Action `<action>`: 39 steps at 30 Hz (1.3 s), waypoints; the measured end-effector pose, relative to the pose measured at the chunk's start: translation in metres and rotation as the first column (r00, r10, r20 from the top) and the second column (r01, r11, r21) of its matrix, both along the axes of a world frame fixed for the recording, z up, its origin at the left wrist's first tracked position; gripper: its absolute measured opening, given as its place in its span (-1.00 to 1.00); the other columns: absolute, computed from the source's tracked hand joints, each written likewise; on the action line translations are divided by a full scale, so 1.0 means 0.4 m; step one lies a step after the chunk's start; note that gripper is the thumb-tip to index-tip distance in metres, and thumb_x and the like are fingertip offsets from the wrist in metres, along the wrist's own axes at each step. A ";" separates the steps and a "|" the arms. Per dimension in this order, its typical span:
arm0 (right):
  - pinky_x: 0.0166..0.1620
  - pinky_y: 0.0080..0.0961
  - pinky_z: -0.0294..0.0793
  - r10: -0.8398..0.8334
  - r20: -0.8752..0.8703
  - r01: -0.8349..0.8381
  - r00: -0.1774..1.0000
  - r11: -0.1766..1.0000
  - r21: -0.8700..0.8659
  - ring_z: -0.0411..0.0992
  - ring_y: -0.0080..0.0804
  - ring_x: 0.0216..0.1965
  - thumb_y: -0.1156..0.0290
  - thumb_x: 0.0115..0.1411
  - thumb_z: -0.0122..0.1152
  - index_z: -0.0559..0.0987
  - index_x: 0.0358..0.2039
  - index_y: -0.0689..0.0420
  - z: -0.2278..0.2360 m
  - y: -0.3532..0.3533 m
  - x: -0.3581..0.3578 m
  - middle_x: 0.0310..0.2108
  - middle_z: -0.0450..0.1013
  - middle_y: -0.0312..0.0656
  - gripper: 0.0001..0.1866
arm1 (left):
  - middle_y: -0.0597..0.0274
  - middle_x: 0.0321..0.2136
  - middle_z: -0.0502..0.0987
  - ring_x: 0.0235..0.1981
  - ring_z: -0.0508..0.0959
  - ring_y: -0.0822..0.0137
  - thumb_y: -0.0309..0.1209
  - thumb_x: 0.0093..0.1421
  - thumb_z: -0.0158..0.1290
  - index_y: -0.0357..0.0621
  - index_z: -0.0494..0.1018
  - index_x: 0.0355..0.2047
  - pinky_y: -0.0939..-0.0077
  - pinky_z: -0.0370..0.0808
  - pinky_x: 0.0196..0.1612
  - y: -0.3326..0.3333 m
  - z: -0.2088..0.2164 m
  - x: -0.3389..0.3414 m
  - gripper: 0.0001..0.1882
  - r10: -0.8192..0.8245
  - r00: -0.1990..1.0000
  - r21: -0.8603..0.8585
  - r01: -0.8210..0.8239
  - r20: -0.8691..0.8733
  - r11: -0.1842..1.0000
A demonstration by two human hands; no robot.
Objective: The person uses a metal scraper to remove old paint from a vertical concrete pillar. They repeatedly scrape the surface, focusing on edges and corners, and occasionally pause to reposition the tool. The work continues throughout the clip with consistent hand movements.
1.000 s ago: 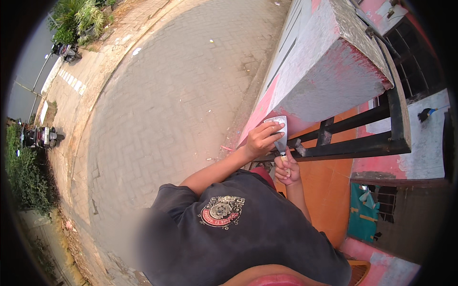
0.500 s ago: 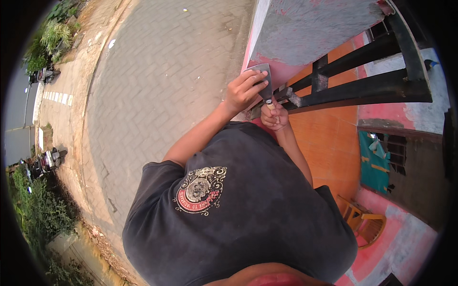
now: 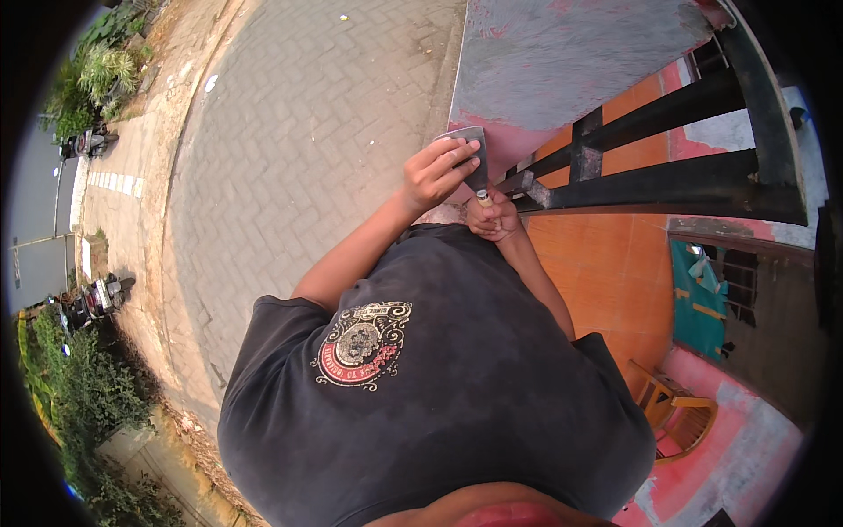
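Clenched right hand point(image 3: 494, 218) on the handle, left hand point(image 3: 432, 178) over the blade — one scraper point(image 3: 479, 178), two hands!
What a tool it is: a broad, flat, dull-grey metal blade flaring to a wide far end, narrowing to a shiny collar and a pale handle inside that right fist, and it's tilted, wide end up and to the left. Left-hand fingers lie across the blade's face, though whether the thumb pinches from behind is hidden; both forearms slant up and inward, the left elbow bent outward. Just beyond the grip, the grey-and-pink pillar point(image 3: 571, 66) — contact with the blade, I can't tell — and right of it the black metal frame point(image 3: 667, 180).
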State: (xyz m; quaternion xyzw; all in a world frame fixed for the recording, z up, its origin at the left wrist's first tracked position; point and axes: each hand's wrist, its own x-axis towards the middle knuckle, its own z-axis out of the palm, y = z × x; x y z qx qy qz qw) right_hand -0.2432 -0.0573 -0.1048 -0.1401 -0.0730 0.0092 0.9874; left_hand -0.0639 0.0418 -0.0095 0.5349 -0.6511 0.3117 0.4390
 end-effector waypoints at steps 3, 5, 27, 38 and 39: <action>-0.74 -0.67 0.07 0.022 0.103 -0.026 0.994 0.999 0.042 0.05 -0.63 -0.82 0.58 0.14 0.14 0.19 0.43 -0.18 -0.001 0.006 0.031 -0.62 0.24 -0.24 -0.17 | 0.16 -0.11 0.67 -0.15 0.65 0.19 -0.57 -0.16 0.27 -0.13 0.67 -0.33 0.32 0.66 -0.10 0.007 0.009 0.011 -0.71 0.005 1.000 0.036 -0.006 0.026 0.999; -0.70 -0.67 0.09 0.043 0.145 -0.043 0.989 0.999 0.001 0.05 -0.65 -0.81 0.56 0.16 0.15 0.15 0.44 -0.28 0.017 0.003 0.058 -0.60 0.23 -0.25 -0.14 | 0.17 -0.11 0.67 -0.13 0.64 0.20 -0.56 -0.14 0.29 -0.11 0.67 -0.33 0.32 0.65 -0.08 0.013 0.022 0.019 -0.72 0.031 0.998 0.044 -0.033 0.056 0.998; -0.65 -0.70 0.12 -0.007 0.013 0.006 1.000 0.998 0.055 0.08 -0.68 -0.76 0.61 0.21 0.09 0.21 0.43 -0.29 0.030 0.045 -0.010 -0.53 0.24 -0.27 -0.19 | 0.03 0.00 0.57 -0.02 0.60 0.28 -0.24 0.39 0.10 -0.30 0.36 0.13 0.36 0.57 0.01 0.081 -0.029 -0.003 -0.55 -0.041 -0.248 -0.188 0.605 -0.968 0.773; -0.64 -0.67 0.14 -0.030 -0.004 0.030 1.000 0.999 0.045 0.10 -0.65 -0.76 0.59 0.18 0.13 0.25 0.41 -0.32 0.001 0.057 0.038 -0.57 0.25 -0.26 -0.19 | -0.13 -0.26 0.65 -0.27 0.70 0.18 -0.22 0.38 0.12 -0.33 0.44 -0.09 0.30 0.69 -0.19 0.010 0.031 -0.015 -0.65 -0.076 -0.380 -0.268 0.484 -0.922 0.833; -0.64 -0.66 0.14 -0.030 0.026 0.029 0.999 0.999 0.040 0.10 -0.65 -0.76 0.59 0.18 0.13 0.25 0.41 -0.31 0.003 0.057 0.041 -0.57 0.25 -0.26 -0.19 | -0.13 -0.25 0.65 -0.26 0.70 0.18 -0.23 0.38 0.12 -0.32 0.43 -0.10 0.31 0.69 -0.18 0.010 0.032 -0.014 -0.65 -0.082 -0.381 -0.275 0.484 -0.921 0.831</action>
